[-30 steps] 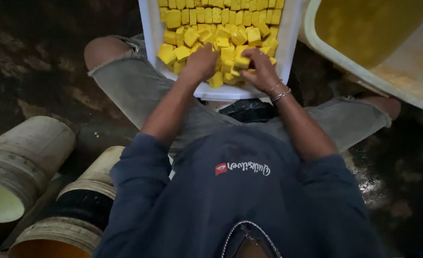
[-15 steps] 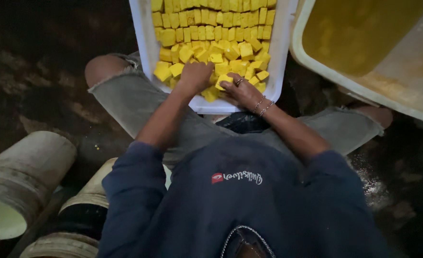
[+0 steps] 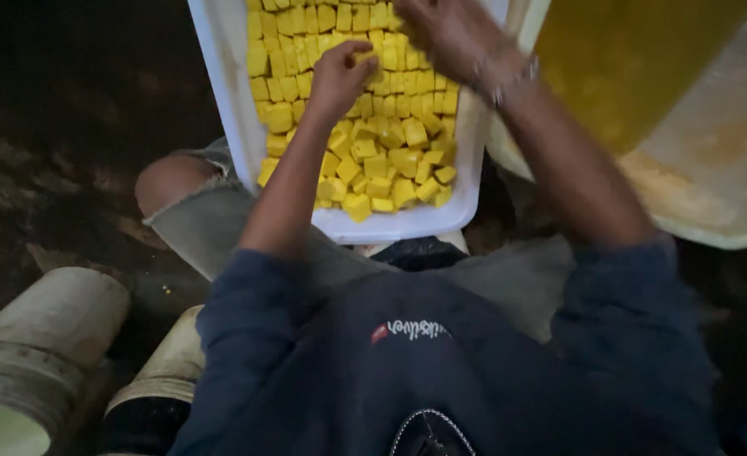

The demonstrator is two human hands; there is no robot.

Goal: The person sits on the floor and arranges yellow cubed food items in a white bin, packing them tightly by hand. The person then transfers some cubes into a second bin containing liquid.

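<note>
Loose yellow cubes (image 3: 379, 173) lie heaped at the near edge of the white tray (image 3: 221, 76); further in, the left hand (image 3: 338, 78) pinches one cube; at the far right corner the blurred right hand (image 3: 449, 34) rests curled on neat rows, its grip unclear.

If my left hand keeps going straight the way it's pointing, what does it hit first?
Probably the neat rows of yellow cubes at the far end of the white tray. The left hand points up the tray and already pinches one cube, though its height above the rows is unclear.
</note>
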